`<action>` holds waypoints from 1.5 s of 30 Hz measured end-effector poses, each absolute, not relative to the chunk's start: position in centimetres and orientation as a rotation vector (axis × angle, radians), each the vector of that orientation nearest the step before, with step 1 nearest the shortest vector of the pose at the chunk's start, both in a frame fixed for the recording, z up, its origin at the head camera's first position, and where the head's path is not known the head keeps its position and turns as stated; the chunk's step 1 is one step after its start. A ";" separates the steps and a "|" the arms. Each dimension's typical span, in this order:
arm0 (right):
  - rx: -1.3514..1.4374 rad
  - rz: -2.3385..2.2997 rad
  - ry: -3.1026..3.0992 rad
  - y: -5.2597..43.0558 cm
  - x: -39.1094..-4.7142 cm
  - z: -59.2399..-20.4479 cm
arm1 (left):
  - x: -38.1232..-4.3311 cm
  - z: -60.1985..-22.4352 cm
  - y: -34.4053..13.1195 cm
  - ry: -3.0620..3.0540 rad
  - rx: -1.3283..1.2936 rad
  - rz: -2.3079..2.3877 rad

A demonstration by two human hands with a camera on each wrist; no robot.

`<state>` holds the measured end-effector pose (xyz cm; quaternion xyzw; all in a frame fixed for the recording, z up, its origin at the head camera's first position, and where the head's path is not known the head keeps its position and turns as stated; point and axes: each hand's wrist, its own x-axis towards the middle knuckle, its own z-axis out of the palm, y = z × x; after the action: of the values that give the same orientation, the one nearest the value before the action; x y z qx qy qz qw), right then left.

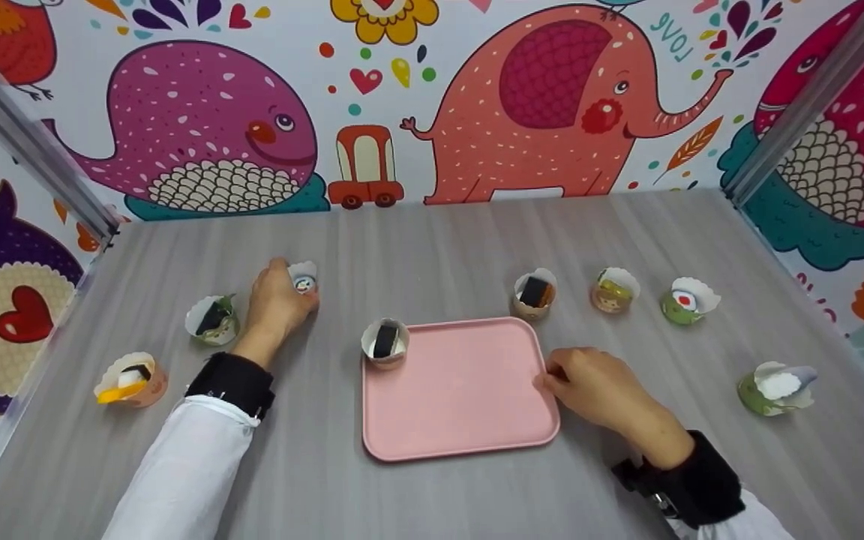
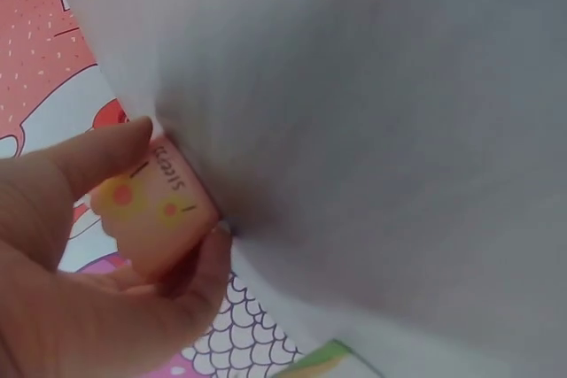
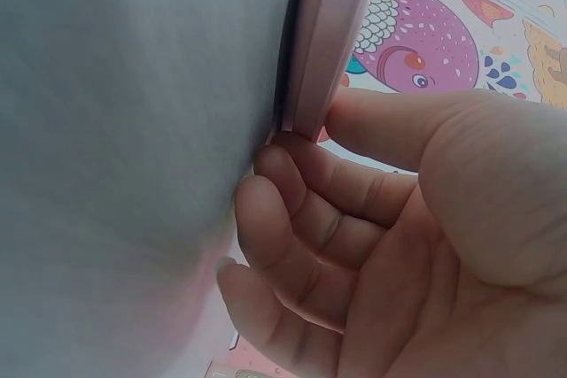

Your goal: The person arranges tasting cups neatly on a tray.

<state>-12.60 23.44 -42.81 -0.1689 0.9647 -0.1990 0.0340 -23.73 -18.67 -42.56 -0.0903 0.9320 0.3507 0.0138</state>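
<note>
My left hand point(image 1: 280, 300) grips a small paper cup point(image 1: 308, 271) at the left rear of the table, its round white-rimmed filling partly hidden by the fingers. In the left wrist view, thumb and fingers hold the sides of this pink cup point(image 2: 168, 205), printed with a face and letters. At the pink tray's point(image 1: 462, 397) right edge, my right hand point(image 1: 601, 386) pinches the rim. The right wrist view shows the thumb over the tray edge point(image 3: 323, 50) and curled fingers beneath. A cup with a black-banded sushi piece point(image 1: 385, 342) stands on the tray's far left corner.
Left of the left hand stand a cup with a dark wrapped piece point(image 1: 214, 320) and one with an orange-topped piece point(image 1: 132, 380). Behind and right of the tray are several cups, among them a black-banded one point(image 1: 534, 294), a yellow-topped one point(image 1: 613, 291) and green ones point(image 1: 683, 301).
</note>
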 end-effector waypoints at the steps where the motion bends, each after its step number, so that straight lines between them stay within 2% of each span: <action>1: -0.522 -0.612 2.968 23.4 -12.6 -42.8 | -23.7 -42.5 -18.7 2.902 -0.288 1.096; 19: -0.516 -0.620 2.961 23.5 -12.7 -42.8 | -22.7 -41.1 -17.8 2.955 -0.252 1.337; 45: -0.543 -0.620 2.971 23.6 -12.5 -42.7 | -17.8 -38.0 -9.3 2.855 0.285 1.604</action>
<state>-12.49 23.55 -42.71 -0.1759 0.9632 -0.2010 0.0291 -17.76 -9.27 -38.03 0.0864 0.8663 0.4866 -0.0727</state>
